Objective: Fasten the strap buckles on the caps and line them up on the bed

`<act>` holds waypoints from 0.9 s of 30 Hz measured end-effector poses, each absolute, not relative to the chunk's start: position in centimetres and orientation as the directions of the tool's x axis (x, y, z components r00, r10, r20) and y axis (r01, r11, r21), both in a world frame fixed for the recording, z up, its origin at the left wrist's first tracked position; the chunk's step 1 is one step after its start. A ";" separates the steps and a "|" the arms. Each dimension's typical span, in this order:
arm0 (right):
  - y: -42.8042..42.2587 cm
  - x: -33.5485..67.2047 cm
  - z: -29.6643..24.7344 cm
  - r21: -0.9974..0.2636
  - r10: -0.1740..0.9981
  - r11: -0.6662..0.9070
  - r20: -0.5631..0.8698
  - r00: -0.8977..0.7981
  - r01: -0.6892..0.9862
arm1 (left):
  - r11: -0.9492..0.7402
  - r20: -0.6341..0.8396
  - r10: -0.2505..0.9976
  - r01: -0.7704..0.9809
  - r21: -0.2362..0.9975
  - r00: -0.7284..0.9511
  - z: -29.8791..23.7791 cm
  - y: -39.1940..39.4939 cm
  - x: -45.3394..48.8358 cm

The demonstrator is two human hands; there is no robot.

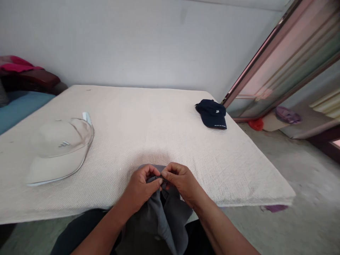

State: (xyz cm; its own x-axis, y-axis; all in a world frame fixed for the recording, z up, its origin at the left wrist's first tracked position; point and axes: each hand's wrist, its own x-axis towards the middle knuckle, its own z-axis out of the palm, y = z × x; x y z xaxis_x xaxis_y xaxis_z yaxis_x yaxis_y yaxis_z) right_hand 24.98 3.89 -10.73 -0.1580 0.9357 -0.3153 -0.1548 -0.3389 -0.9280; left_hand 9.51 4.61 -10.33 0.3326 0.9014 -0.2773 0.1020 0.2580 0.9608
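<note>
A dark grey piece of cloth (172,205) hangs in folds from the table's front edge down over my lap; its exact kind is not clear. My left hand (145,184) pinches its upper edge between thumb and forefinger. Close beside it, my right hand (179,179) pinches the same edge, the fingertips of both hands nearly touching. Whatever small part lies between the fingertips is too hidden to make out. To the left rests a beige cap (63,141) with a white tag. A navy cap (211,113) with small white lettering sits at the far right.
The caps lie on a table or bed with a cream textured cover (148,120). A white wall (132,42) rises behind it. At the left is a blue cushioned surface (23,106) with pink cloth (20,65) near it. A bin (275,120) stands on the concrete floor at right.
</note>
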 end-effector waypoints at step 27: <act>4.2 24.3 -11.4 -0.930 0.938 -0.342 -0.329 -0.112 -0.136 | -0.045 -0.109 0.962 0.538 0.842 0.251 -10.7 4.5 9.9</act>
